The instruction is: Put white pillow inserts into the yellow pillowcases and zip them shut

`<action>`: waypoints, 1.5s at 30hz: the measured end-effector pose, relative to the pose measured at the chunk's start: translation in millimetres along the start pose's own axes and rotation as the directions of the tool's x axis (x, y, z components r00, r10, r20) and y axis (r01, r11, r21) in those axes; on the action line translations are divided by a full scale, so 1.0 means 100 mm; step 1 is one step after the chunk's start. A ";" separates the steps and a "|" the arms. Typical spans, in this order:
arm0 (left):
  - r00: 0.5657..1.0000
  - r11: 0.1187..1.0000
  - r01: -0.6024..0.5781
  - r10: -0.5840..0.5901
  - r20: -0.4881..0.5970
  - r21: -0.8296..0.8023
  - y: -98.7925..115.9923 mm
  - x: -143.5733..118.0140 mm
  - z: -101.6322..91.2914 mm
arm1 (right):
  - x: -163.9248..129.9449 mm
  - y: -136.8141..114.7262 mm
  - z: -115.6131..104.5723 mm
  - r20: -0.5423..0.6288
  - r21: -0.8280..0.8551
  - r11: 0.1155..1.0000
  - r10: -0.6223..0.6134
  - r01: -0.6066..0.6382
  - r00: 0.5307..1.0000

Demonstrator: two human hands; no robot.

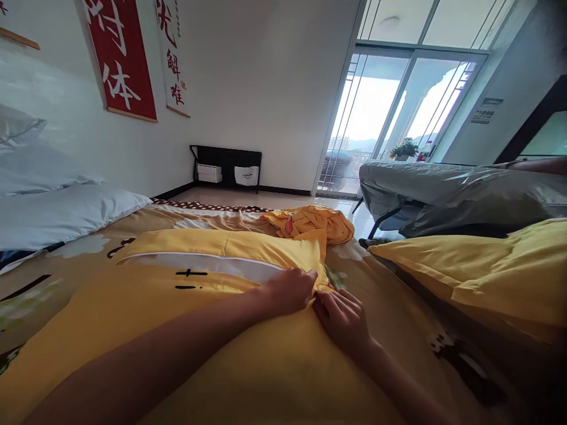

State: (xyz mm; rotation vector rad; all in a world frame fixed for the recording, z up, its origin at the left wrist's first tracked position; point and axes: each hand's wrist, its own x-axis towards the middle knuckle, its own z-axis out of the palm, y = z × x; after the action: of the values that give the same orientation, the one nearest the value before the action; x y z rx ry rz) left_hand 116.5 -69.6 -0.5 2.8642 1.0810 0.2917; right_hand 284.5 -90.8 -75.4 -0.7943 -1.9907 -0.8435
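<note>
A yellow pillowcase (266,366) lies before me on the bed, a white pillow (248,270) showing through the long slit along its far side. At the slit's right end my left hand (290,290) is closed in a pinch on the yellow cloth. Close beside it, my right hand (343,316) has its fingers bent onto the same bunched edge. What lies between the fingertips is too small to make out, and the two hands nearly touch.
Crumpled orange cloth (319,223) lies beyond the pillowcase. A yellow pillow (500,271) is at right, white pillows (75,215) at left. The bed's patterned sheet (390,307) runs underneath. Past it stand a plastic-covered piece of furniture (443,183) and a low black rack (225,156).
</note>
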 end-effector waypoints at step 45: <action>0.980 0.984 0.178 -0.175 -0.093 0.029 0.12 -0.17 0.23 | 0.35 -0.06 -0.17 0.802 0.204 0.253 0.511 -0.946 0.310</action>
State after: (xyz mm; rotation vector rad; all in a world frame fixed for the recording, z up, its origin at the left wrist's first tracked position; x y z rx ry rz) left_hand 116.4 -90.2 -24.6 2.7858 1.3605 0.3969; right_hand 270.4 -99.4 -39.5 -1.5279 -1.7292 0.8747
